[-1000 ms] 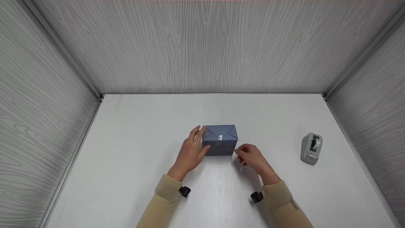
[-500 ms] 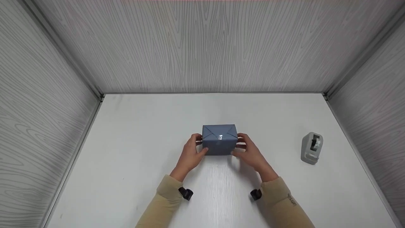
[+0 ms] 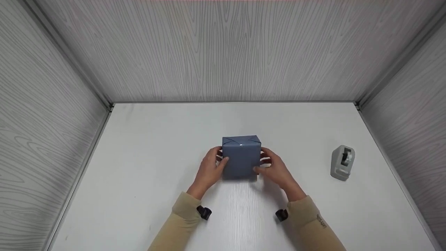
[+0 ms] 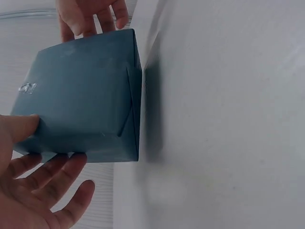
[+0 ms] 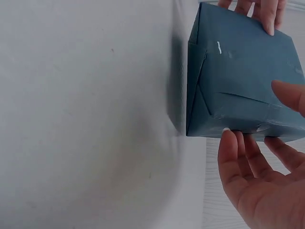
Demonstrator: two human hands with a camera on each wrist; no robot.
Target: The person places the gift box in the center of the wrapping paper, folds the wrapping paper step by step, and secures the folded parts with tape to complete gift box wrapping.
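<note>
A box wrapped in blue paper [image 3: 241, 158] is held between both hands at the middle of the table. Its folded, taped end faces up and away, and a shadow lies close beneath its lower end in the wrist views. My left hand [image 3: 209, 165] grips the left side, thumb on the near face and fingers along the side. On the opposite side my right hand [image 3: 277, 170] holds it the same way, thumb near the lower right corner. In the right wrist view, clear tape [image 5: 267, 119] shows along a paper seam of the box.
A grey tape dispenser [image 3: 342, 163] with a roll of clear tape stands on the white table [image 3: 156, 139] to the right. Wood-grain panels [image 3: 226, 52] close off the back and both sides. Each wrist wears a small black camera.
My right hand has come from beside the box's lower right corner to grip its right side. The box has tipped, so its near face now shows taller and the folded end narrower.
</note>
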